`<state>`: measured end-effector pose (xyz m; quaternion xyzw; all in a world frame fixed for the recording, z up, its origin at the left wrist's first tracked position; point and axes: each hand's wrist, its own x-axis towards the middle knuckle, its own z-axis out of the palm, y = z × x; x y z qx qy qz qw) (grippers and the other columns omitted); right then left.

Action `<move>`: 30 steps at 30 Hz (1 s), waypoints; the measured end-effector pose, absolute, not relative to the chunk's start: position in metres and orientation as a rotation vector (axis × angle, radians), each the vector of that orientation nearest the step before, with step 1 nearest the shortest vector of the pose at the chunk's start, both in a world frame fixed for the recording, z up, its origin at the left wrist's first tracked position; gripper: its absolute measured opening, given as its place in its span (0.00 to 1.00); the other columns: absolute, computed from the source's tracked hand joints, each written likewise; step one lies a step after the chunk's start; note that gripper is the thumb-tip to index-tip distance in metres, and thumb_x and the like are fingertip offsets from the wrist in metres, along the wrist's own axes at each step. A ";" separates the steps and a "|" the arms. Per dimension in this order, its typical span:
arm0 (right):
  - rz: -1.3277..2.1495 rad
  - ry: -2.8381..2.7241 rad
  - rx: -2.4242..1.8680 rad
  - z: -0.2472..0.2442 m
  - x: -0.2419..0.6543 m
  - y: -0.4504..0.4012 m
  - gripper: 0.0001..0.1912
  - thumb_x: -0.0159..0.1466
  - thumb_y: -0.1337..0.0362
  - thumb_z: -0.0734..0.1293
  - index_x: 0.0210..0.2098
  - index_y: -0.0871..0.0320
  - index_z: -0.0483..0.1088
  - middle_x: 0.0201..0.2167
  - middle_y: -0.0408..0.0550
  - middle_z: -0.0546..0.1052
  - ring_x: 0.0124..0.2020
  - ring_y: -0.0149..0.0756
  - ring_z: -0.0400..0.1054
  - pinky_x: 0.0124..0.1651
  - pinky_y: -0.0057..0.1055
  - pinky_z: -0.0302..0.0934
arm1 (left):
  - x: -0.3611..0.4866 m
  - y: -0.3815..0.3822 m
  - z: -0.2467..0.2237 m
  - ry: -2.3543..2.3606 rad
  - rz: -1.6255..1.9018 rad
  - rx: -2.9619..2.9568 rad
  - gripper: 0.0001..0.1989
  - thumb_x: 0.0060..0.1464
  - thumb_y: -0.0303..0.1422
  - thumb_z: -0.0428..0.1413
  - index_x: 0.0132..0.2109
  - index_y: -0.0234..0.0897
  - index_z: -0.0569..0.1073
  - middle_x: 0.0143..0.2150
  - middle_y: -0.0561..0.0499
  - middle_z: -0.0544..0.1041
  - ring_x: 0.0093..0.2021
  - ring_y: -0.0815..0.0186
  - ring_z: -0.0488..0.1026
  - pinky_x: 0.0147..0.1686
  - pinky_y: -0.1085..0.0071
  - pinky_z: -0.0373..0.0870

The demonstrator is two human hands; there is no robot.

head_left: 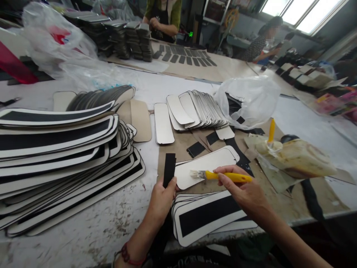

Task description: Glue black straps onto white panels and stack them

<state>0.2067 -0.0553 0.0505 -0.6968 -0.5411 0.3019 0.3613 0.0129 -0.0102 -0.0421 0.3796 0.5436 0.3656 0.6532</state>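
You've got the pale rounded panel [205, 167] flat in front of you on brown kraft paper [178, 145], and that's our anchor. It looks stiff and light, with a smooth face, so the long edges are the place to take it. Its long axis runs across you, rising a little toward the right.

Your left hand [160, 203] is closed in a firm pinch on a black strip [169, 169] just left of the panel. The strip looks thin, light and flexible, and you're gripping it at the lower end, with its length standing almost upright and pointing away from you.

Your right hand [240, 186] is wrapped narrowly around a yellow-handled brush [231, 177]. The handle lies almost level, and the pale bristles [197, 174] point left, seemingly touching the panel's face.

Just nearer you than the panel sits a black-striped panel [209, 217], and off to its left rises a tall curved stack of striped panels [55, 160]. Beyond the panel fans a pile of pale panels [198, 109], and to its right a bagged, yellowish lump [295, 158] holds a second yellow handle [271, 130].
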 end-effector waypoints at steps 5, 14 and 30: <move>0.889 -1.340 -1.748 0.054 0.203 -0.056 0.11 0.62 0.55 0.64 0.37 0.57 0.70 0.24 0.43 0.73 0.28 0.35 0.68 0.31 0.28 0.62 | 0.012 -0.011 -0.040 1.236 0.825 0.882 0.15 0.50 0.44 0.54 0.29 0.35 0.64 0.19 0.57 0.62 0.19 0.72 0.56 0.19 0.76 0.53; 0.722 -1.371 -1.786 0.056 0.214 -0.056 0.10 0.61 0.56 0.65 0.35 0.56 0.70 0.24 0.45 0.73 0.27 0.37 0.69 0.27 0.29 0.63 | 0.010 -0.012 -0.042 1.269 0.828 0.925 0.17 0.49 0.47 0.55 0.28 0.36 0.65 0.18 0.57 0.62 0.18 0.71 0.57 0.19 0.75 0.54; 0.059 -1.610 -1.926 0.049 0.299 -0.059 0.08 0.62 0.59 0.62 0.35 0.56 0.69 0.32 0.46 0.74 0.31 0.36 0.69 0.30 0.30 0.63 | 0.011 -0.014 -0.039 1.318 0.810 0.915 0.20 0.46 0.49 0.57 0.27 0.35 0.65 0.17 0.57 0.61 0.19 0.71 0.57 0.19 0.76 0.54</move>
